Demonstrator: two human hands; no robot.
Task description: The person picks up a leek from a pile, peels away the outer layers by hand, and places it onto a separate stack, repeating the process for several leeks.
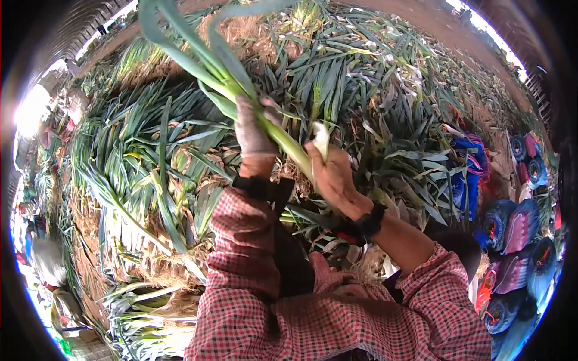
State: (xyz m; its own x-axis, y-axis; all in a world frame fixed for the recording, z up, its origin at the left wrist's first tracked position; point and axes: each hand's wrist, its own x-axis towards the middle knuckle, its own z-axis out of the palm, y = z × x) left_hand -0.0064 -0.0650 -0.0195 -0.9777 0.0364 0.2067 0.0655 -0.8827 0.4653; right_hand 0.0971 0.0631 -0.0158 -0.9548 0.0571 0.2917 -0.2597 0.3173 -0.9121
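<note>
A leek (290, 147) slants across the middle of the view, its broad green leaves reaching up to the top left. My left hand (253, 129), in a pale glove, is closed around its shaft. Bare and closed, my right hand (334, 177) is at the lower end of the shaft. A pale strip of leek skin (321, 139) sticks up from between its thumb and fingers. The root end of the leek is hidden behind that hand. Below both hands lie leaf scraps and more leeks (325, 81).
Piles of leeks (138, 204) with dry roots lie on the left and ahead. Loose trimmed leaves (415, 162) cover the ground to the right. Rolls of blue and pink netting (515, 225) are stacked at the far right, near a blue bundle (466, 174).
</note>
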